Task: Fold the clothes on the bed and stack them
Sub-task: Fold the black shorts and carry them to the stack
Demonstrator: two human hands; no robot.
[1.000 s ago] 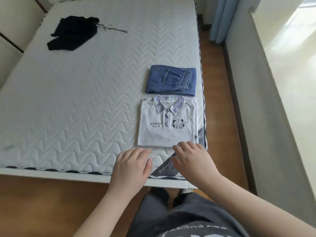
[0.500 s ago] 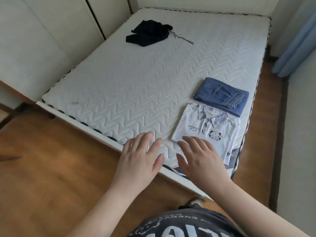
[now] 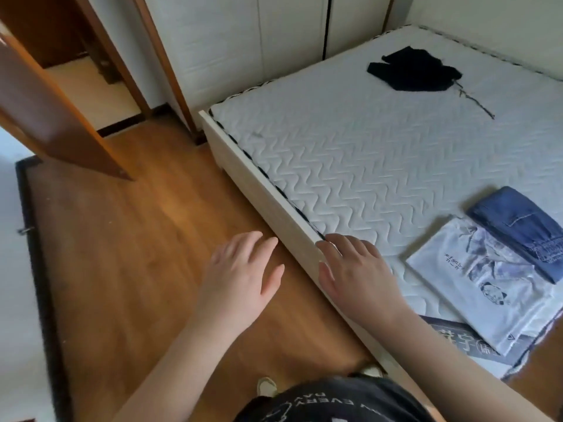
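A folded white polo shirt [image 3: 499, 284] with a cartoon print lies near the bed's right corner. Folded blue jeans [image 3: 524, 226] lie beside it, just beyond, their near edge against the shirt's collar. A crumpled black garment [image 3: 414, 70] with a trailing string sits far across the white quilted mattress [image 3: 365, 166]. My left hand [image 3: 240, 275] hovers over the wooden floor with fingers straight, holding nothing. My right hand [image 3: 356, 272] is spread over the bed's edge, left of the shirt, also holding nothing.
The bed frame's pale side rail [image 3: 262, 184] runs diagonally in front of me. A brown door [image 3: 51, 117] stands ajar at the left, with a doorway behind it. White wardrobe panels [image 3: 259, 47] stand past the bed. Wooden floor [image 3: 122, 239] lies at my left.
The view has swung left along the bed, so the folded shirt and jeans now sit at the right. Both hands have left the shirt's near edge and stay flat, holding nothing.
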